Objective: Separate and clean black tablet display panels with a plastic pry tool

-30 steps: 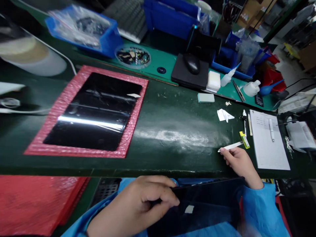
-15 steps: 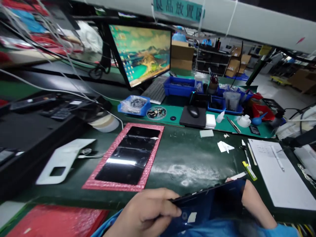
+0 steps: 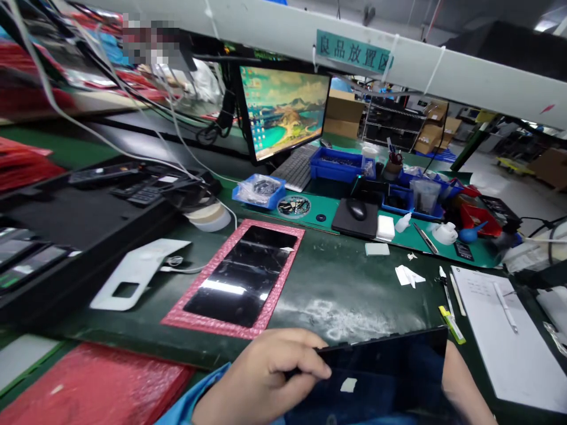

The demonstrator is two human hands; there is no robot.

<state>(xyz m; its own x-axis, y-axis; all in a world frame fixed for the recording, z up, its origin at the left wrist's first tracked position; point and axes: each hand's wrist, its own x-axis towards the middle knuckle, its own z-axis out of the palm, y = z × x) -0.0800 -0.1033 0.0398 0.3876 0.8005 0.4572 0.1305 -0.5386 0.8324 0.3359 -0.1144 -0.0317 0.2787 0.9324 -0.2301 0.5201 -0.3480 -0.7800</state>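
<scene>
My left hand (image 3: 283,375) is closed on the left edge of a dark, glossy screen panel (image 3: 390,372), thumb and fingers pinching its upper left corner. The panel is tilted up near my body, with a small whitish sticker on the face toward me. At its right edge my right wrist and forearm (image 3: 460,381) show; the right hand's fingers are hidden behind the panel. Ahead on the bench, a second black screen panel (image 3: 243,274) lies flat on a pink bubble-wrap sheet (image 3: 177,319).
A white bracket with a square hole (image 3: 137,274) lies left, by a tape roll (image 3: 208,218) and a black tray (image 3: 101,218). Red bubble-wrap sheets (image 3: 97,383) fill the lower left. At the back stand a monitor (image 3: 283,112) and blue bins (image 3: 339,165). Right are a paper pad (image 3: 509,336) and pen (image 3: 505,307).
My view has shifted left and up, so the bench items appear farther right and mostly lower. The held panel tilts with more of its face toward me; the right fingers, partly seen before, are now hidden.
</scene>
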